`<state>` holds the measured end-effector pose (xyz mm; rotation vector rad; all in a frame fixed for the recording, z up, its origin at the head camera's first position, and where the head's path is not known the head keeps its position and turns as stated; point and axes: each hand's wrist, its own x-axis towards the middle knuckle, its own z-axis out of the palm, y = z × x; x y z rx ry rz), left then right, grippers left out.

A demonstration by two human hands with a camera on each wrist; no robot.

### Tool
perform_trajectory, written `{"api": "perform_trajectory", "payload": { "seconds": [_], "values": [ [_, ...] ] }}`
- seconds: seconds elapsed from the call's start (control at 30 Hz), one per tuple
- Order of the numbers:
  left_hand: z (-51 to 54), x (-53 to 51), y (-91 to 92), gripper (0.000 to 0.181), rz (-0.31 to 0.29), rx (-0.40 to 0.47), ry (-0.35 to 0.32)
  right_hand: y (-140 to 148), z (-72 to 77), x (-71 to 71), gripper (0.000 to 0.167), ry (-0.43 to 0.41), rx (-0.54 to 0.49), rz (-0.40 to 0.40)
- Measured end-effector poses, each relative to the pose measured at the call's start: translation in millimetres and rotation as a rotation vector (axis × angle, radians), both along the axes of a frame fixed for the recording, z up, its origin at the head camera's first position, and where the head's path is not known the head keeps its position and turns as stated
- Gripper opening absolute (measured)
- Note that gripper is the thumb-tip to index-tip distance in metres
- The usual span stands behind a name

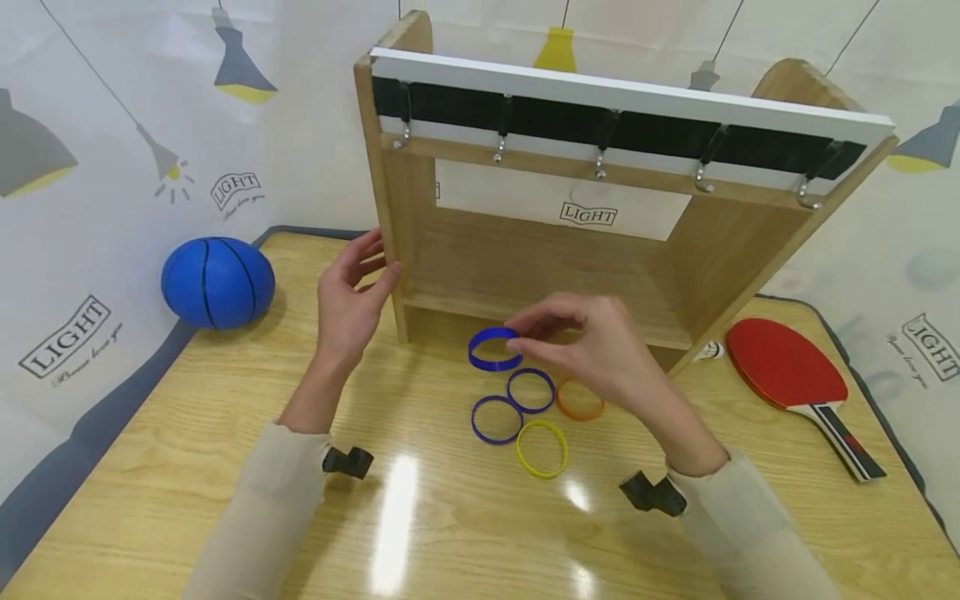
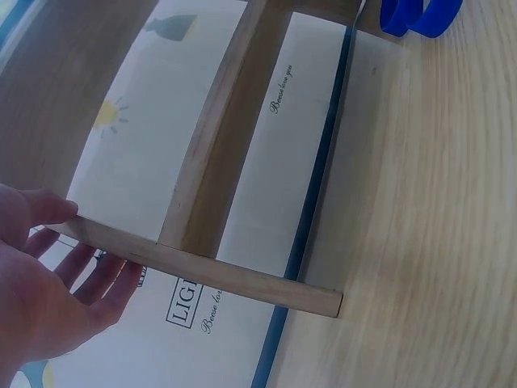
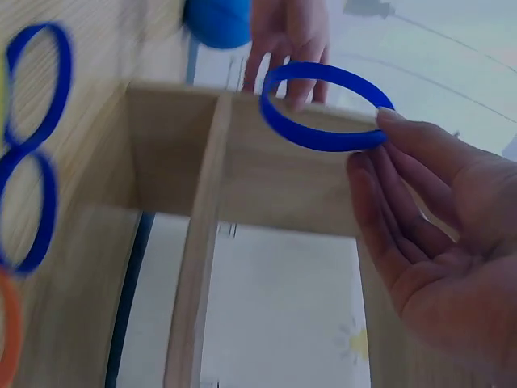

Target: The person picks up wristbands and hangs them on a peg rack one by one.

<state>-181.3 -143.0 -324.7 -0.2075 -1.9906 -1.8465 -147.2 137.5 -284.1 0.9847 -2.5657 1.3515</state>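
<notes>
Between thumb and fingers my right hand (image 1: 600, 342) pinches a blue ring (image 1: 495, 364), held above the table in front of the wooden rack (image 1: 540, 258). The right wrist view shows this blue ring (image 3: 323, 139) gripped at its edge by the right hand (image 3: 452, 234). My left hand (image 1: 351, 304) holds the rack's left side panel; in the left wrist view the thumb of the left hand (image 2: 56, 275) lies on one side of the panel (image 2: 242, 277), the fingers on the other. Below lie two blue rings (image 1: 497, 442) (image 1: 531, 411), a yellow ring (image 1: 542, 476) and an orange ring (image 1: 581, 419).
Several metal hooks (image 1: 600, 162) line the rack's top bar. A blue ball (image 1: 217, 283) is at the left of the table (image 1: 187, 467). To the right of the rack are a red paddle (image 1: 787, 362) and a white object (image 1: 709, 351), partly hidden.
</notes>
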Motion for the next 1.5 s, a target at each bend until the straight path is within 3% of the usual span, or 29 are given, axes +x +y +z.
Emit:
{"api": "perform_trajectory", "payload": {
  "seconds": [0.13,0.37,0.63,0.93,1.2,1.5],
  "values": [
    [-2.1,0.0,0.1,0.043,0.003,0.003,0.009,-23,10.6,-9.9,0.017,-0.106,-0.156,0.026],
    [-3.5,-0.8,3.0,0.043,0.007,0.032,0.024,-59,49.9,-7.3,0.021,-0.261,-0.349,0.017],
    [-1.9,-4.2,6.2,0.04,0.015,0.031,0.052,-79,50.3,-33.3,0.027,-0.317,-0.579,-0.005],
    [-1.6,-2.4,3.8,0.041,-0.005,0.03,0.06,-102,59.5,-47.8,0.023,-0.41,-0.891,0.005],
    [0.7,-2.3,2.4,0.042,-0.013,0.012,0.05,-114,65.4,-51.5,0.023,-0.447,-0.979,-0.018],
    [0.8,-0.2,0.2,0.042,-0.01,0.026,0.048,-118,60.1,-54.1,0.02,-0.434,-1.011,-0.045]
  ]
}}
